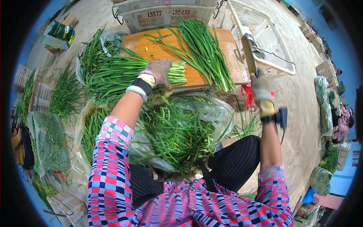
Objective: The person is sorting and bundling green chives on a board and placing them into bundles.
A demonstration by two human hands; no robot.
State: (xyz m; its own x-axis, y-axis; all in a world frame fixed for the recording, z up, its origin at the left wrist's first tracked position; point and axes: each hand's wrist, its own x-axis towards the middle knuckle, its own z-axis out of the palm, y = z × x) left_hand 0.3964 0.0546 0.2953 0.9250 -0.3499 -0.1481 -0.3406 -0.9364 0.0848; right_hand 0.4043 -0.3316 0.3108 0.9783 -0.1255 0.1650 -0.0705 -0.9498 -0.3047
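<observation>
In the head view, the left hand (157, 73), gloved, is closed over a bunch of green stalks (123, 72) lying on the wooden board (145, 39); the leaves trail out left of that grip and the pale, even ends show just right of it. The right hand (261, 87), also gloved, is wrapped around the handle of a knife (248, 55), whose blade points away beyond the fist, well apart from the held bunch. The step in hand looks like steadying the bunch with the blade held ready; a cut there would call for bringing the knife left, past the second bunch (204, 53) between the two grips, with the left fingers kept clear of the edge. Loose greens (181, 132) fill a plastic bag (217, 111) on the near side of the left grip. As for writing, the stacked crate (170, 24) beyond the board bears red figures in two groups, and a green printed bag (60, 31), far left of the left grip, carries marks too small to read.
</observation>
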